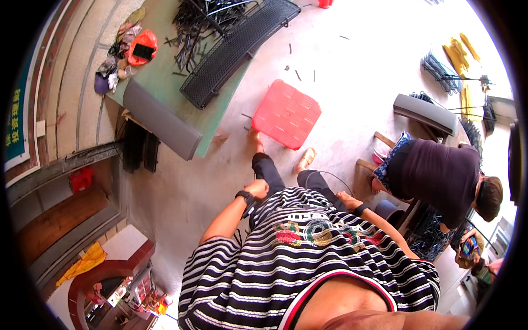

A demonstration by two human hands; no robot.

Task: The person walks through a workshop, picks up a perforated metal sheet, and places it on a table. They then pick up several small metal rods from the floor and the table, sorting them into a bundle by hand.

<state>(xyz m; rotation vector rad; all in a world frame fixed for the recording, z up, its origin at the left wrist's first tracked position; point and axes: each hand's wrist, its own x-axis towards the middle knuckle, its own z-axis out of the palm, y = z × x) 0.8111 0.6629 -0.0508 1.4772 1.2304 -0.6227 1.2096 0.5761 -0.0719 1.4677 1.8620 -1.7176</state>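
Observation:
My left hand [257, 188], with a black watch at its wrist, hangs beside my dark trousers. Its fingers are curled in and I see nothing in them. Lower right of it, my right hand [347, 202] hangs by my other thigh, a black band on the wrist; its fingers look curled too, with nothing visible in them. A thin dark cable [330, 174] arcs close to that hand. In front of my feet stands a red plastic stool [287, 114], touched by neither hand.
A green-topped table [220, 118] at the left bears a black mesh rack [231, 58], dark strips [192, 33] and a grey curved panel [159, 121]. On the right, a person in a dark top [440, 170] bends beside a wooden stool [382, 140] and a dark bucket [387, 210].

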